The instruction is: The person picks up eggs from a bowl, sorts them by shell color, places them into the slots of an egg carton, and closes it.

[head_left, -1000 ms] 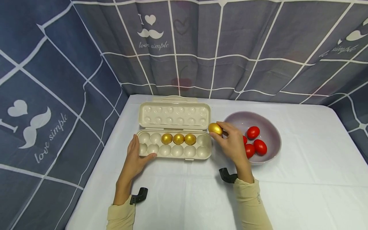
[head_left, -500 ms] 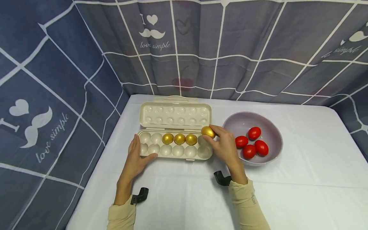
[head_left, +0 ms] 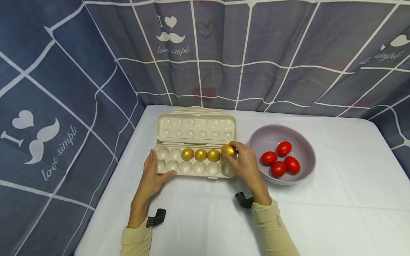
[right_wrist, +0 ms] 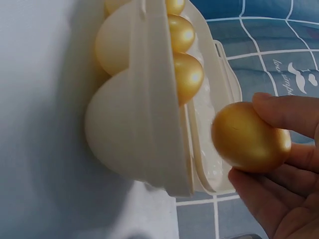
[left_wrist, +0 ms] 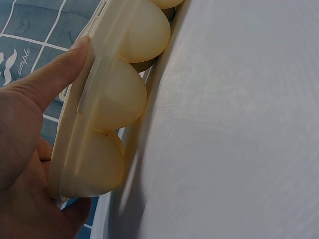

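A beige plastic egg carton [head_left: 205,175] lies with its lid folded back, and three golden eggs [head_left: 200,155] sit in its back row. My left hand [head_left: 153,177] grips the carton's left end, thumb along the front rim and fingers round the side; the left wrist view shows the thumb [left_wrist: 60,72] on that rim. Over the back row's rightmost cup, my right hand [head_left: 245,161] pinches another golden egg [head_left: 228,150] between thumb and fingertips. In the right wrist view this golden egg [right_wrist: 249,137] is apart from the carton wall [right_wrist: 154,99].
Right of the carton stands a mauve bowl [head_left: 304,142] holding several red eggs [head_left: 278,169]. A white cloth [head_left: 339,185] covers the table. Dark grid-patterned curtains [head_left: 224,42] hang behind and at the left.
My right hand has carried the golden egg leftward from beside the bowl to over the carton's back right cup, uncovering a red egg in the bowl. My left hand keeps its grip.
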Demonstrator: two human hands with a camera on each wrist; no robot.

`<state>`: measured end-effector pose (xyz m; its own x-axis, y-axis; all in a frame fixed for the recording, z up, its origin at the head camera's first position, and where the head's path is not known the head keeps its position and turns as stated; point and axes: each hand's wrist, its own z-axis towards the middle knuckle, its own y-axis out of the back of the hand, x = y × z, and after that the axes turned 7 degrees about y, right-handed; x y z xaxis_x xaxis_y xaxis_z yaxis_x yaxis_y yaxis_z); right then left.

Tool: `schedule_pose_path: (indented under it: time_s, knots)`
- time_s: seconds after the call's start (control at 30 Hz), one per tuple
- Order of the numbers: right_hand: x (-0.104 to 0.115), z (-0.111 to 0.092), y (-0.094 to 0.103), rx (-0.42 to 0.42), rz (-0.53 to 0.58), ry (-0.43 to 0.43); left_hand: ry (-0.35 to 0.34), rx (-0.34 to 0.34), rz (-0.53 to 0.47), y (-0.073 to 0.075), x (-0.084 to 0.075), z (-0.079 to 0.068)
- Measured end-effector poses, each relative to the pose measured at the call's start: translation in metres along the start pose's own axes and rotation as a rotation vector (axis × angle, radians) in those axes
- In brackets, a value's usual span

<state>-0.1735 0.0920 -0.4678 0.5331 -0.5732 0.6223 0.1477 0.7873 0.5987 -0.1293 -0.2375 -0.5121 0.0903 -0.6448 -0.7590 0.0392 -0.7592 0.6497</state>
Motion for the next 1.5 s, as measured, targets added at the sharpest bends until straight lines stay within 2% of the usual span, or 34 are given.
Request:
schedule_pose_path:
  time_s: [0.1, 0.33, 0.57, 0.77, 1.03, 1.5]
  knots:
    - [0.001, -0.001, -0.004, -0.001, -0.013, 0.024, 0.006, 0.002, -0.001, 0.0, 0.0, 0.0]
    - [0.001, -0.005, -0.013, -0.005, -0.059, 0.006, 0.0, 0.0, 0.001, 0.002, -0.001, -0.002]
    - [-0.001, -0.006, -0.018, 0.002, -0.117, 0.022, 0.0, 0.001, -0.003, 0.002, -0.001, -0.002]
    - [-0.001, -0.006, -0.022, 0.023, -0.181, -0.008, -0.006, -0.006, 0.004, 0.0, 0.0, -0.001]
    - [-0.004, -0.008, -0.025, 0.039, -0.185, 0.019, -0.003, -0.005, 0.006, 0.0, -0.001, -0.002]
    - [-0.009, -0.009, -0.027, 0.104, -0.202, 0.008, 0.011, -0.001, -0.001, 0.001, -0.001, -0.002]
